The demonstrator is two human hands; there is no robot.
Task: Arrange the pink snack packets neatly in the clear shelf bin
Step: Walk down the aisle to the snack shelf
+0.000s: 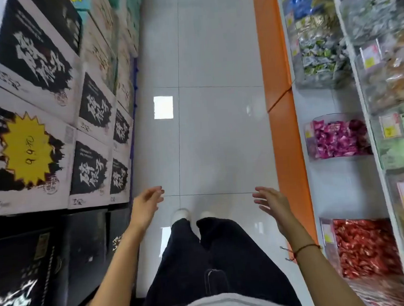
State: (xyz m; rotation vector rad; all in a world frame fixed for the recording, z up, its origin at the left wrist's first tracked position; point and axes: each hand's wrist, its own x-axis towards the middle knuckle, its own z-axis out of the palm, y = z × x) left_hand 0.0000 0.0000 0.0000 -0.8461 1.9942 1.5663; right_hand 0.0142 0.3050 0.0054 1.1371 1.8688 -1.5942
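Several pink snack packets (338,139) lie heaped in a clear shelf bin (311,135) on the white lower shelf at the right. My left hand (146,204) hangs over the aisle floor, fingers apart and holding nothing. My right hand (272,201) is likewise open and holding nothing, well below and left of the pink bin, near the orange shelf edge. Neither hand touches the shelf or any packet.
A bin of red packets (365,246) sits nearer me on the same shelf, a bin of green and silver packets (321,56) farther along. Upper shelf bins (391,72) carry price tags. Stacked black-and-white boxes (49,103) line the left. An orange shelf edge (282,123) borders the tiled aisle.
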